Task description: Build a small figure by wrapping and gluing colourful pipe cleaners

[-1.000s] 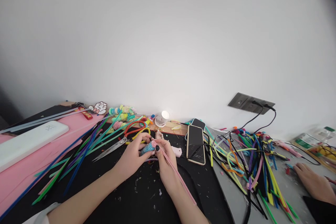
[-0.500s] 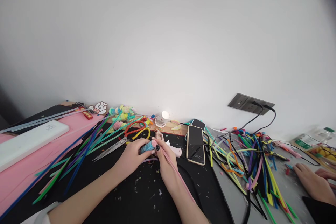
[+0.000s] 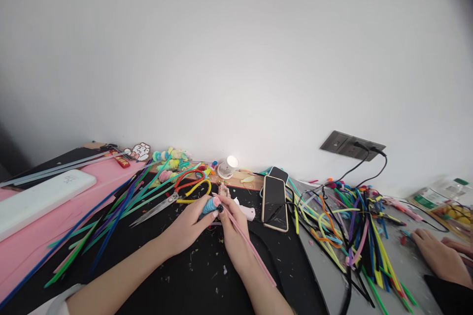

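My left hand (image 3: 187, 226) is closed round a coiled blue pipe-cleaner roll (image 3: 209, 205) with a pink end. Meeting it at that end, my right hand (image 3: 235, 231) pinches a pink pipe cleaner (image 3: 254, 251), whose long tail runs back over my wrist. The fingertips of both hands nearly touch, and they hide part of the roll. Just beyond them lies a light pink tool (image 3: 247, 212), partly covered by my right hand. Scissors (image 3: 173, 197) with red-and-yellow handles rest open to the left of my hands.
A phone (image 3: 275, 204) lies right of my hands, and a lit white cup-shaped lamp (image 3: 229, 166) stands by the wall. Loose pipe cleaners (image 3: 107, 221) spread left; a tangled pile (image 3: 365, 236) lies right. Another person's hand (image 3: 439, 256) rests at far right.
The blue roll has turned slightly in my left hand, its pink end now facing more upward. Both hands stay in nearly the same place.
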Available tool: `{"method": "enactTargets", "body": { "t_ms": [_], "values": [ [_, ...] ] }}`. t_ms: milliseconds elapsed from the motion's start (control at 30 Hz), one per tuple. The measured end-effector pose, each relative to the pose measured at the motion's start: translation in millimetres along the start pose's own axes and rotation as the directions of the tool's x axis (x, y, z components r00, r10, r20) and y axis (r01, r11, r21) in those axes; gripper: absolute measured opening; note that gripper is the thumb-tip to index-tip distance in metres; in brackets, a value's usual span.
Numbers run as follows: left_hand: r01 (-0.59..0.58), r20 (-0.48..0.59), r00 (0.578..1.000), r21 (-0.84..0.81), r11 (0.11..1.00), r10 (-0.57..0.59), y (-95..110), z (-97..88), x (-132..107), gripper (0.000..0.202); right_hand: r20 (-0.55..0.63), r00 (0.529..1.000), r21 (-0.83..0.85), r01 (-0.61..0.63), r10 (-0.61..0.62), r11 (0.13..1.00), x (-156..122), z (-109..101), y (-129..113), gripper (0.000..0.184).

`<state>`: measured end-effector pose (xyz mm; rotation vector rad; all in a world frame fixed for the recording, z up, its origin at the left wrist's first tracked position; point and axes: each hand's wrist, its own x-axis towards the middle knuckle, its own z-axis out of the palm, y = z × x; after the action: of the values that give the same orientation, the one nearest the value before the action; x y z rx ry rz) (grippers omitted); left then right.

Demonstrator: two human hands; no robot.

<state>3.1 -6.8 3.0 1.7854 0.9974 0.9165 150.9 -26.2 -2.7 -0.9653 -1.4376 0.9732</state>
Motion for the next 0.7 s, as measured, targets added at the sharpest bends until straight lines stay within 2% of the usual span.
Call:
{"method": "enactTargets", "body": {
  "t_ms": [100, 267, 433, 700],
  "values": [
    [0.016, 0.039, 0.999, -0.137, 0.990, -0.011, 7.2, -1.6, -2.3, 0.022, 0.007, 1.000, -0.083, 0.026, -0.025, 0.996, -0.4, -1.6, 2.9, 0.027],
    [0.066, 0.016, 0.998, -0.284, 0.956, -0.065, 11.7, -2.0, -1.2, 0.030, 0.046, 0.993, -0.223, 0.118, -0.111, 0.968, -0.1, -3.0, 6.3, 0.029],
    [0.069, 0.023, 0.998, -0.335, 0.940, -0.065, 9.0, -1.7, 0.3, 0.030, 0.067, 0.988, -0.211, 0.153, -0.142, 0.965, -1.2, -3.0, 2.1, 0.031],
    [0.091, -0.008, 0.995, -0.321, 0.943, -0.098, 3.2, -0.3, -1.7, 0.030, 0.061, 0.994, -0.136, 0.098, -0.090, 0.986, -5.7, -4.7, -6.4, 0.033]
  ]
}}
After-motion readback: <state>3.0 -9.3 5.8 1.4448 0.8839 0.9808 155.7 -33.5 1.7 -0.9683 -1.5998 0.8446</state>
